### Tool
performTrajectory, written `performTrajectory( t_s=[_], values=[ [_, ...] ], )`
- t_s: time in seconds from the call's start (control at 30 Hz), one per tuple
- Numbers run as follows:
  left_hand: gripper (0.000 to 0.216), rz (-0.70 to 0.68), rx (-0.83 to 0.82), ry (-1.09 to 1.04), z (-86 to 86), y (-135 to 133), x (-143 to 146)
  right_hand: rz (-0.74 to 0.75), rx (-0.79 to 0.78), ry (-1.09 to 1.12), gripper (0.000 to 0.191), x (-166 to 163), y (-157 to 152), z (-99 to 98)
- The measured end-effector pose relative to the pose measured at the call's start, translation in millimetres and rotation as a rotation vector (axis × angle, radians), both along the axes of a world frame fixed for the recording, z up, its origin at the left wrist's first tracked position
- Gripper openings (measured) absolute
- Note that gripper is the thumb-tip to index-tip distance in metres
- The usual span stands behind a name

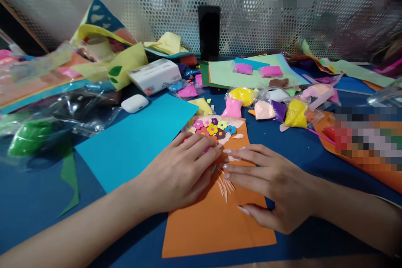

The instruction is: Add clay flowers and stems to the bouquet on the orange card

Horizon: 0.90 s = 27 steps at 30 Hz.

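An orange sheet (216, 230) lies in front of me with a cluster of small colourful flowers (212, 129) on a pale pink patch near its top. Thin pale strips (225, 186) fan out below the flowers. My left hand (185, 167) rests palm down over the lower left of the cluster, its fingers lying across the sheet and hiding what is beneath. From the right, my right hand (266, 180) lies on the sheet with fingers stretched out and thumb apart. Its fingertips are close to the left hand's and to the strips. Neither hand visibly holds anything.
A blue sheet (141, 138) lies left of the orange one, with a white earbud case (135, 103) beside it. Bags of coloured clay, such as a yellow one (297, 113), lie beyond. A dark phone (209, 33) stands upright against a perforated metal panel (245, 16).
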<state>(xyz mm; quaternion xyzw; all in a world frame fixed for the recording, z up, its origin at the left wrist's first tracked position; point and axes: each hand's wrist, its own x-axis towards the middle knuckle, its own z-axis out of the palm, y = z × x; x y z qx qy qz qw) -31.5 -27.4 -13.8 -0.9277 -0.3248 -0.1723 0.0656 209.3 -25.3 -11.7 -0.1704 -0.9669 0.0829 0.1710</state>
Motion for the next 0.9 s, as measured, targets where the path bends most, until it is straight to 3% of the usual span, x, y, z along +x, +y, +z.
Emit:
performTrajectory(
  t_s=[0.9],
  values=[
    [0.026,0.023,0.030,-0.013,0.1,-2.0,2.4,-0.015,-0.027,-0.027,0.035,0.5,0.1,-3.1]
  ],
)
